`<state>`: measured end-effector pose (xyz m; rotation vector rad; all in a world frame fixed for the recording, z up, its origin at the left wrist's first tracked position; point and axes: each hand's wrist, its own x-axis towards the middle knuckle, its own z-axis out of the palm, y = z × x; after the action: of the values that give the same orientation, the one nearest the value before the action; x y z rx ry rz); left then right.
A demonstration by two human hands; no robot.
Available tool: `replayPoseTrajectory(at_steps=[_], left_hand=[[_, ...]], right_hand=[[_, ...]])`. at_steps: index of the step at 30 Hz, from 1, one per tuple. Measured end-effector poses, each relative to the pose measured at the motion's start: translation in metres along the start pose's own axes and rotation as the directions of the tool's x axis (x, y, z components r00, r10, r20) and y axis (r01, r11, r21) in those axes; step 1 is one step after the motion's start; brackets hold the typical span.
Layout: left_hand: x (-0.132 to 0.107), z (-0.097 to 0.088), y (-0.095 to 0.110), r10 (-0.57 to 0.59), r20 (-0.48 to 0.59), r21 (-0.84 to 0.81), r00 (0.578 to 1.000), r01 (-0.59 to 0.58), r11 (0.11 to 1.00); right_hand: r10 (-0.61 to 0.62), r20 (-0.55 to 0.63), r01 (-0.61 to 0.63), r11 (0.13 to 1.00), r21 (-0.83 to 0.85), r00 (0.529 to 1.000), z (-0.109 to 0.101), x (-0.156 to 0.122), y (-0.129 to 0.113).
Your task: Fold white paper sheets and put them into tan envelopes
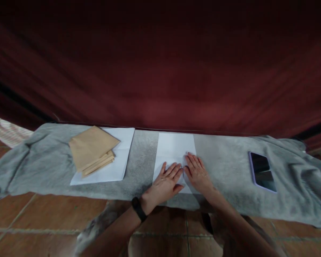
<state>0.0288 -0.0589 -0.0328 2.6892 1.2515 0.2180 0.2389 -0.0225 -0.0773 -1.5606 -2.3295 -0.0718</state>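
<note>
A white sheet of paper [175, 142] lies on the grey cloth, with a faint crease line across its middle. My left hand [167, 182] rests flat on its lower half, fingers stretched out, a black band on the wrist. Over the sheet's right edge lies my right hand [198, 174], also flat with the fingers extended. Both hands press on the paper, close together but apart, and neither grips anything. Part of the sheet's lower half is hidden under them.
Brown envelopes [92, 146] lie on a stack of white paper [125, 150] at the left. A phone with a purple edge [262, 171] lies at the right. Grey cloth [224, 157] covers the narrow surface. Behind it rises a dark red wall [160, 89]; below is a tiled floor [56, 210].
</note>
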Motion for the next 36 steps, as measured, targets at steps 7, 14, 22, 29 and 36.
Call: replayPoseTrajectory(at_steps=[7,14,22,29,36], left_hand=[[-0.006,-0.022,0.006,0.057,0.126,-0.035,0.99,-0.053,0.998],[-0.01,-0.03,0.009,0.1,0.14,-0.052,0.985,-0.093,0.994],[-0.013,-0.034,-0.002,0.127,0.207,-0.2,0.97,-0.085,0.976],[-0.019,-0.029,-0.03,-0.175,0.142,-0.205,0.974,0.202,0.958],[-0.011,-0.019,-0.047,-0.49,-0.042,-0.306,0.871,0.456,0.836]], right_hand=[[-0.131,0.036,0.127,0.987,0.098,0.991,-0.008,-0.006,0.027],[-0.216,0.122,0.191,0.964,0.183,0.969,-0.016,-0.008,0.057],[-0.195,0.159,0.149,0.954,0.26,0.968,-0.017,-0.013,0.084],[-0.142,0.393,-0.006,0.936,0.352,0.908,-0.03,-0.014,0.091],[-0.08,0.455,-0.079,0.944,0.321,0.887,-0.042,-0.014,0.078]])
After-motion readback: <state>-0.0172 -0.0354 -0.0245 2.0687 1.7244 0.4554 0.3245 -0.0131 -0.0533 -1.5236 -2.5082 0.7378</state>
